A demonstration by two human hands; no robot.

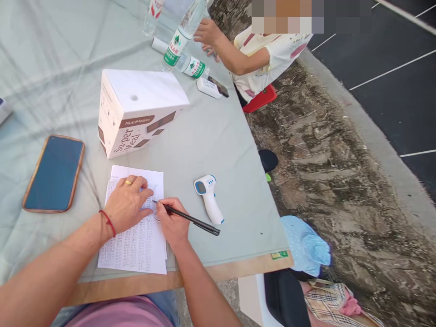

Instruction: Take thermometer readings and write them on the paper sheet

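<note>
Sheets of paper (136, 254) covered with rows of small writing lie near the table's front edge. My left hand (131, 202), with a ring and a red wrist cord, rests on them with its fingers spread. In my right hand (173, 222) is a black pen (194, 220), its tip just right of the left fingers at the paper. A white and blue infrared thermometer (209, 200) lies to the right of the pen. Behind the papers stands a white box (146, 91) lettered "Super Meal". A phone in a brown-edged case (54, 175) lies to the left.
Plastic water bottles (177, 47) stand and lie at the back, beside a small white box (208, 87). Another person's arm (243, 59) reaches over the table's far right edge. A chair with a bag (327, 302) is at the lower right.
</note>
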